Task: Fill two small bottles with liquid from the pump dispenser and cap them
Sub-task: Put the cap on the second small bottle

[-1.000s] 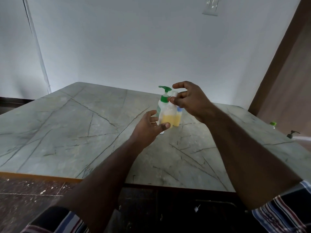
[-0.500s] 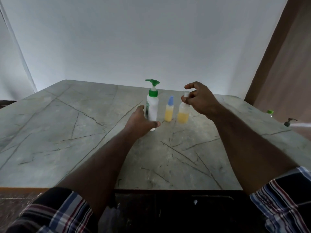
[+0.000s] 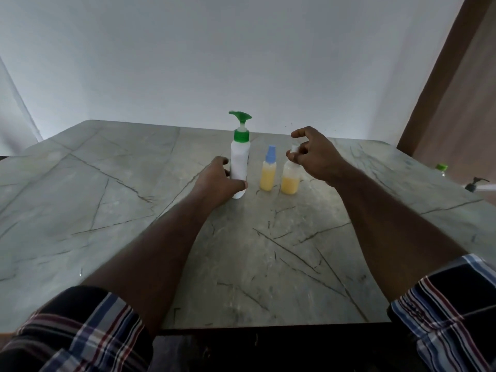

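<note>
A white pump dispenser (image 3: pixel 239 162) with a green pump head stands upright on the marble table (image 3: pixel 107 200). My left hand (image 3: pixel 218 182) is wrapped around its lower body. To its right stands a small bottle (image 3: pixel 268 174) of yellow liquid with a blue cap. Beside that stands a second small bottle (image 3: pixel 290 181), about half full of yellow liquid. My right hand (image 3: pixel 312 154) pinches its clear cap at the neck, hiding most of the top.
Past the table's right edge, another pump bottle (image 3: pixel 476 183) and a green-capped bottle (image 3: pixel 441 168) show low down. A white wall runs behind the table and a brown door or panel (image 3: pixel 456 103) stands at the right.
A second ago both hands held the bottles bunched together above the table. Now all three stand apart in a row, left hand on the dispenser, right hand at the second bottle's cap.
</note>
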The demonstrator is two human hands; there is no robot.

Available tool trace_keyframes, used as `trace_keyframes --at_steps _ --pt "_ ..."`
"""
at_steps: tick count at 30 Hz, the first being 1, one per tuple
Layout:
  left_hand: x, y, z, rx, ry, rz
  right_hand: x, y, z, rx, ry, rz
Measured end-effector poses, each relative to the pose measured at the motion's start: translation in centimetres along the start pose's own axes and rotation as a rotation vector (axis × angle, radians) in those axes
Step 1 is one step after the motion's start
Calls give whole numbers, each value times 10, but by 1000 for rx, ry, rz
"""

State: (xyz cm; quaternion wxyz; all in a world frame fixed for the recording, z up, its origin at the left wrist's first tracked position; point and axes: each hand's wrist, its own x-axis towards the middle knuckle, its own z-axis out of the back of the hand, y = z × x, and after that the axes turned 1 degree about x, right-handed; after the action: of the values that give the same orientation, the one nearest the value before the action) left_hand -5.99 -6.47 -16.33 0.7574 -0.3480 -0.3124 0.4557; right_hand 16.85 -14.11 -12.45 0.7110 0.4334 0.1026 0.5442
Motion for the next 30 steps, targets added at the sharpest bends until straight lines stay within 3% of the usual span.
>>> trace_keyframes --at_steps 6,16,24,30 --pt "15 2 -3 25 38 9 7 -5 0 7 34 -6" --pt "38 -3 8 -88 298 -87 8 -4 4 -30 64 -9" --pt "48 3 1 -124 241 -139 13 2 9 -118 69 19" --pt "50 5 1 -95 214 -163 22 19 3 -441 167 152"
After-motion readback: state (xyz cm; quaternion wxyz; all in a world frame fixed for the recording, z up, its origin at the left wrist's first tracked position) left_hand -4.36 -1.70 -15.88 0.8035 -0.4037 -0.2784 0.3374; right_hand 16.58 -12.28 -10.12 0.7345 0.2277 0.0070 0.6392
